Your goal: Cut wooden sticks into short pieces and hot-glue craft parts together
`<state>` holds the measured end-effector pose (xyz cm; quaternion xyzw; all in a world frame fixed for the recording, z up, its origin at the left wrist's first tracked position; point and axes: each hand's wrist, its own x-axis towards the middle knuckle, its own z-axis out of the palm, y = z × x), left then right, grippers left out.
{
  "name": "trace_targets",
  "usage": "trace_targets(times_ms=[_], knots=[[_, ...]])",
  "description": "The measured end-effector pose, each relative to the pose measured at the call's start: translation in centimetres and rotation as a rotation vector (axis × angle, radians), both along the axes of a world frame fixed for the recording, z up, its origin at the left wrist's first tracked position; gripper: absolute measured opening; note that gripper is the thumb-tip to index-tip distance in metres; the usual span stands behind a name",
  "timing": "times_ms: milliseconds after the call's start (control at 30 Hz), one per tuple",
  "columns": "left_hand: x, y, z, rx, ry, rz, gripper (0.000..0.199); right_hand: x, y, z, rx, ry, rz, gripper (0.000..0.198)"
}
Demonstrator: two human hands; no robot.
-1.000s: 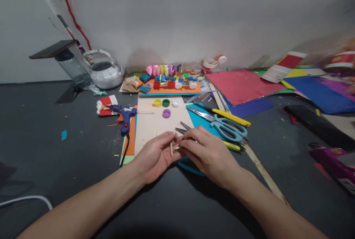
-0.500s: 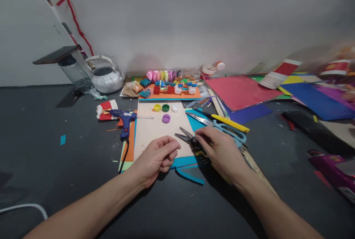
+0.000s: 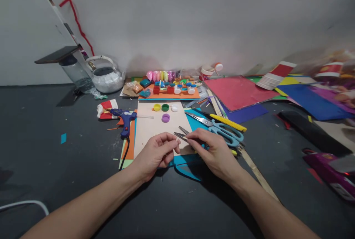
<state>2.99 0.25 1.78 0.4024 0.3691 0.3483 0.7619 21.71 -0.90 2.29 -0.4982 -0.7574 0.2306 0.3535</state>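
My left hand (image 3: pixel 163 154) is curled narrow, my right hand (image 3: pixel 212 148) likewise; I cannot tell whether either grips anything. At 10 o'clock from my right fingertips, 2 slim grey steel blades (image 3: pixel 181 135) gape. Fine fingertip work, I judge; it calls for lightness.

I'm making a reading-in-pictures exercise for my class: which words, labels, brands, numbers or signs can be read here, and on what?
No readable text anywhere.
Purple object, white label: too blurred to read.
Blue glue gun, pale marking: too small to read.
Red-and-white cup at far right: too blurred to read any print.
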Motion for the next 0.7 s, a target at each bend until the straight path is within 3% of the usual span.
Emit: trace_targets(times_ms=[433,600,700], knots=[[-0.05,0.1,-0.57,-0.015,0.067,-0.089,0.029,0.21,-0.48,0.11,0.184,-0.126,0.179,0.02],[-0.01,0.09,-0.79,-0.036,0.119,-0.122,0.03,0.1,-0.52,0.33,0.101,-0.145,0.194,0.019],[0.02,0.02,-0.75,-0.032,0.141,-0.141,0.032,-0.19,-0.53,0.39,-0.034,-0.057,0.137,0.015]])
